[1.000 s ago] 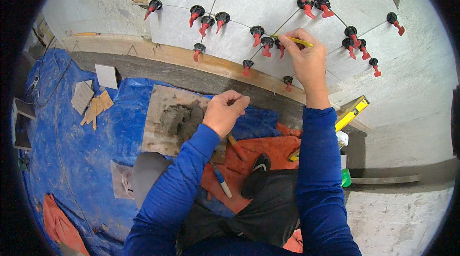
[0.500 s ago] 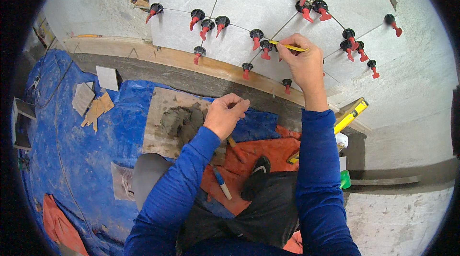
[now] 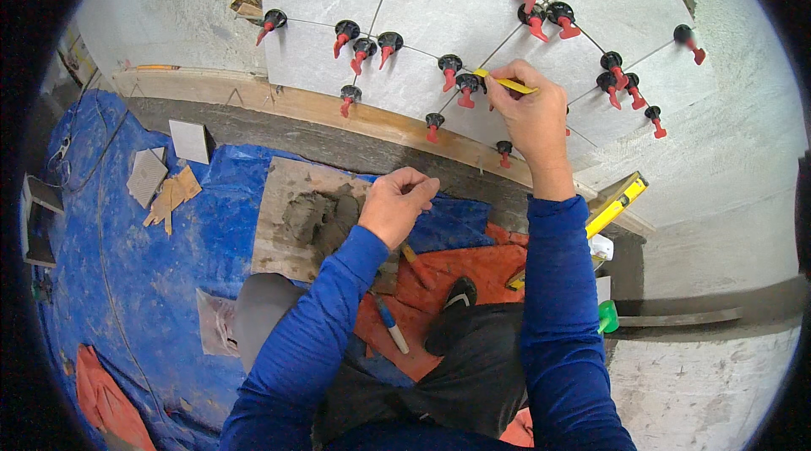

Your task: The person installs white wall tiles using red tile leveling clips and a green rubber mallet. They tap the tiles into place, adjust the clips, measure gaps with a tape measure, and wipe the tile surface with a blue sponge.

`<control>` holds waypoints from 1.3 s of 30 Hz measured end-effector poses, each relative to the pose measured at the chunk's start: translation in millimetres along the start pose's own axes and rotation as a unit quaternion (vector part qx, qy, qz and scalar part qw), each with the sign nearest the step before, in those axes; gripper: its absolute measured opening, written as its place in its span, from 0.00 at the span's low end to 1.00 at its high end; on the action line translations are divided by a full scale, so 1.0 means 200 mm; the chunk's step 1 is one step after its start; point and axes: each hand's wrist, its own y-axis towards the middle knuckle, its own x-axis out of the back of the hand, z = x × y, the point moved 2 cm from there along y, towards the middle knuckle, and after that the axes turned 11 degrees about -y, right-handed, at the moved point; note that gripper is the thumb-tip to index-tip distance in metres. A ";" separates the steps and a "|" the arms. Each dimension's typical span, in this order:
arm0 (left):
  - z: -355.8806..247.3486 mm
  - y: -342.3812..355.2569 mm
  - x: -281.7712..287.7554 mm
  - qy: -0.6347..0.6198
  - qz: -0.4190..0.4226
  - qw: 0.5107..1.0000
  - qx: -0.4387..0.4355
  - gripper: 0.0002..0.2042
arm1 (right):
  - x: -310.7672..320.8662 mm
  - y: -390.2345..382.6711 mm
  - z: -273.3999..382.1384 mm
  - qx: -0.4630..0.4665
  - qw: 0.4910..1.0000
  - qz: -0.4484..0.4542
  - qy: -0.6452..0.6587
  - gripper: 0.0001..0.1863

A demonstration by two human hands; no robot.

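Note:
My right hand is closed around a thin yellow strip-like tool, its exact kind unclear. The tool's tip reaches a joint between the large grey wall tiles, beside a black tile-levelling clip with a red handle. More of these clips sit along the other joints. My left hand hovers lower, thumb and fingers pinched together; anything between them is too small to make out.
A wooden batten runs under the tiles. Below lie a mortar-smeared board, a blue tarp, orange cloth, and a marker-like blue and white stick. A yellow spirit level leans at right; tile offcuts lie left.
The yellow tool has turned slightly in my right hand, its tip still at the joint by the clip. My left hand stays almost where it was.

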 end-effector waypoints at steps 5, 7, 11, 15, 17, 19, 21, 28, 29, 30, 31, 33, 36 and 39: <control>0.01 0.01 0.01 -0.003 0.000 1.000 -0.011 0.13 | -0.02 0.00 0.00 -0.035 0.999 -0.017 0.021 0.06; 0.01 0.01 0.01 0.001 0.002 1.000 -0.007 0.13 | -0.03 0.01 0.00 -0.049 0.996 -0.027 0.067 0.08; 0.01 0.01 0.00 0.008 0.001 1.000 -0.004 0.13 | -0.05 0.01 -0.01 -0.051 0.997 -0.034 0.051 0.10; 0.00 0.00 0.00 0.013 -0.006 1.000 -0.005 0.13 | -0.07 0.02 -0.02 -0.087 0.995 -0.041 0.001 0.09; 0.00 0.00 0.00 0.018 -0.006 1.000 -0.006 0.13 | -0.07 0.02 -0.01 -0.064 0.995 -0.069 -0.031 0.08; 0.00 0.01 0.00 0.027 0.001 1.000 -0.010 0.13 | -0.08 0.01 0.00 -0.048 0.996 -0.076 -0.028 0.08; 0.01 0.01 -0.01 0.008 0.005 1.000 -0.004 0.13 | -0.09 0.01 0.01 -0.044 0.996 -0.071 -0.028 0.08; 0.02 0.01 0.00 0.004 0.006 1.000 -0.002 0.13 | -0.09 0.02 0.02 -0.071 0.996 -0.015 -0.048 0.08; 0.02 0.00 0.00 0.003 0.003 1.000 -0.006 0.13 | -0.09 0.02 0.01 -0.074 0.996 0.000 -0.055 0.08; 0.01 0.00 0.00 0.001 0.000 1.000 -0.010 0.13 | -0.09 0.03 0.01 -0.083 0.996 -0.007 -0.046 0.08; 0.01 0.00 0.00 0.000 -0.001 1.000 -0.011 0.14 | -0.09 0.03 0.00 -0.090 0.995 -0.011 -0.035 0.08; 0.01 0.01 0.01 0.012 0.000 1.000 -0.013 0.14 | -0.09 0.03 0.00 -0.087 0.995 -0.015 -0.036 0.09; 0.01 0.01 0.01 0.017 0.000 1.000 -0.006 0.15 | -0.10 0.03 -0.01 -0.064 0.996 -0.010 -0.061 0.09; 0.01 0.01 0.00 0.023 0.002 1.000 -0.011 0.15 | -0.09 0.03 -0.02 -0.069 0.996 0.005 -0.063 0.08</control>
